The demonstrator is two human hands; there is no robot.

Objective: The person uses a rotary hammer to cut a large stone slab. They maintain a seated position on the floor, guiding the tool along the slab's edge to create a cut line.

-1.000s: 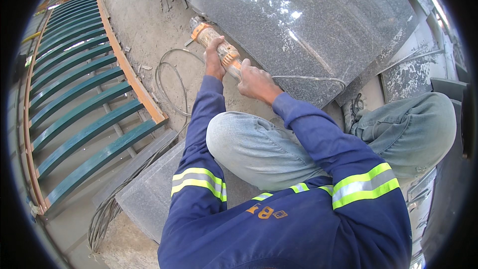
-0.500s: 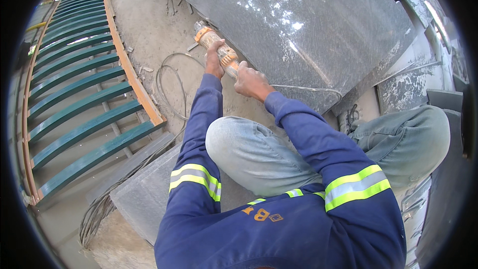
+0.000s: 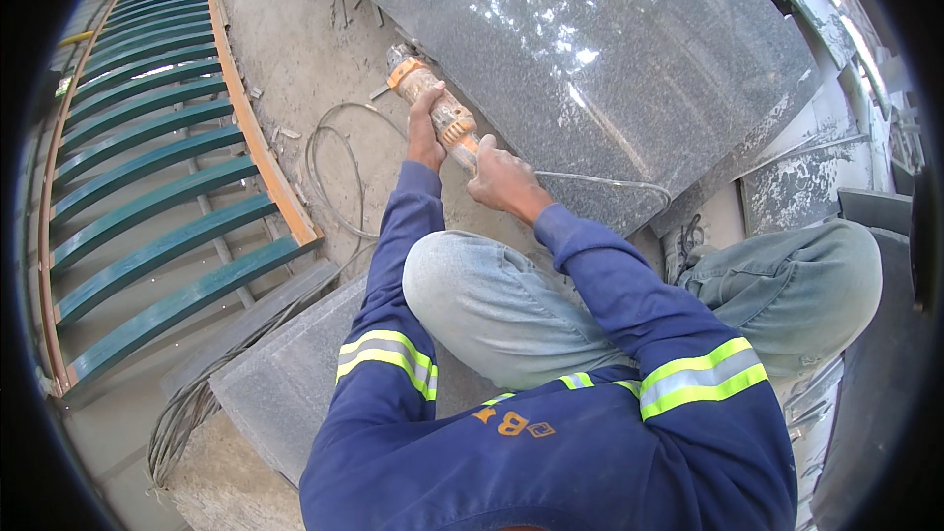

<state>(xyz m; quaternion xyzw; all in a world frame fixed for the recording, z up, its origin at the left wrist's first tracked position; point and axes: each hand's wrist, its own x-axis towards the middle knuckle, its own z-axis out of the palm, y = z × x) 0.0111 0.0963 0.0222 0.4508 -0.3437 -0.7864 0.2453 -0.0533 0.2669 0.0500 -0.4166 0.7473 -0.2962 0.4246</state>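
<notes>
A dusty orange angle grinder (image 3: 452, 118) is held in both my hands, its head pointing up and left, close to the left edge of a large dark polished stone slab (image 3: 639, 69). Wrapped round the front part of its body is my left hand (image 3: 425, 134). My right hand (image 3: 504, 180) grips the rear handle, nearer to me. The head end sits at the slab's edge; its disc is too small to make out, and I cannot tell whether it touches the stone.
A thin cable (image 3: 339, 128) loops on the dusty ground left of the grinder. Further left lies a green-slatted frame (image 3: 157, 195) with orange rails. A grey stone block (image 3: 285, 364) and bundled cables (image 3: 187, 423) lie near my left elbow. More slabs (image 3: 801, 182) stand at right.
The grinder and both hands sit very slightly lower and further right in the picture, with the view itself shifting a little. Both hands keep their hold.
</notes>
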